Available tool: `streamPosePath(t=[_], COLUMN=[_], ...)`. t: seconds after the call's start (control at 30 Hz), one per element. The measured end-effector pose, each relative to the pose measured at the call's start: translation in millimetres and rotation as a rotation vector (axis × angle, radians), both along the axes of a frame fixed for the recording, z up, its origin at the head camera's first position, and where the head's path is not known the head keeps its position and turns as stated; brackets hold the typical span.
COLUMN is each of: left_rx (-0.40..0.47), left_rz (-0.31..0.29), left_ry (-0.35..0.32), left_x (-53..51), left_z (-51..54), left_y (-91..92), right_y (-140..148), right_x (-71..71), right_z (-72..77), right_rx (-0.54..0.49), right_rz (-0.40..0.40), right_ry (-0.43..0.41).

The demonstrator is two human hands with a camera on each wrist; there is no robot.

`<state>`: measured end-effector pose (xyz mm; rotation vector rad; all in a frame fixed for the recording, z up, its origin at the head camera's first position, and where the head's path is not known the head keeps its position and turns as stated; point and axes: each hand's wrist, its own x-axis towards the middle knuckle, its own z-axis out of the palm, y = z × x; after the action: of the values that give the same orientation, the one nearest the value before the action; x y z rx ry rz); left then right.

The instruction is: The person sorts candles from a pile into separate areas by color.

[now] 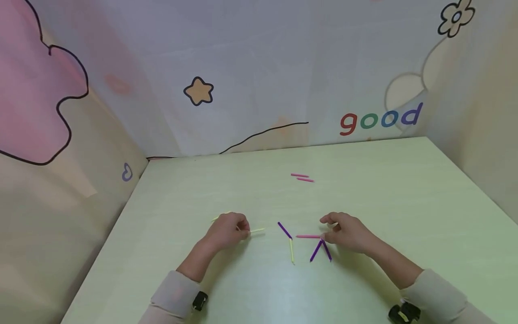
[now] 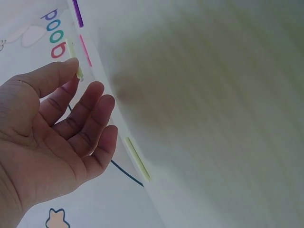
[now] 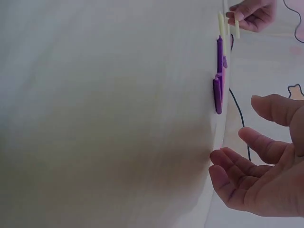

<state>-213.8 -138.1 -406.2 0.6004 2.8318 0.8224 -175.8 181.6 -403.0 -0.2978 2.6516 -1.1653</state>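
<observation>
My left hand (image 1: 229, 230) pinches a thin pale yellow stick (image 1: 257, 231) between thumb and index finger, above the table; the other fingers are loosely bent in the left wrist view. My right hand (image 1: 349, 232) hovers at the right end of a pink stick (image 1: 307, 236), its fingers relaxed and apart, holding nothing in the right wrist view. Below that end, two purple sticks (image 1: 316, 251) spread downward in an upturned V. Left of the pink stick, a slanted purple stick (image 1: 284, 230) meets the top of an upright yellow stick (image 1: 292, 252).
Two more pink sticks (image 1: 300, 175) lie farther back on the pale table (image 1: 182, 189). Another yellow stick (image 2: 138, 159) lies beyond my left hand, partly covered by it in the head view. A printed cloth backdrop (image 1: 259, 81) borders the table's back and sides.
</observation>
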Motion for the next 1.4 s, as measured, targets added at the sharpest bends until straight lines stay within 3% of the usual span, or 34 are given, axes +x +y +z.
streamPosePath(t=[0.17, 0.47, 0.8, 1.07, 1.4], left_rx=[-0.001, -0.008, 0.005, 0.019, 0.002], left_rz=[0.027, 0.065, 0.079, 0.106, 0.160], left_ry=[-0.010, -0.008, 0.009, 0.002, -0.002], left_x=[0.3, -0.2, -2.5, -3.8, -2.3], left_z=[2.3, 1.2, -2.7, -5.8, -2.2], left_y=[-3.6, -11.1, -19.9, -25.1, -34.2], right_y=[0, 7, 7, 5, 1], right_x=[7.1, 17.2, 24.1, 29.8, 32.0], right_z=[1.3, -7.2, -14.1, -18.7, -21.0], right_rx=[0.027, 0.073, 0.061, 0.127, 0.206], right_rz=[0.013, 0.064, 0.049, 0.034, 0.010], right_ry=[0.012, 0.176, 0.197, 0.227, 0.232])
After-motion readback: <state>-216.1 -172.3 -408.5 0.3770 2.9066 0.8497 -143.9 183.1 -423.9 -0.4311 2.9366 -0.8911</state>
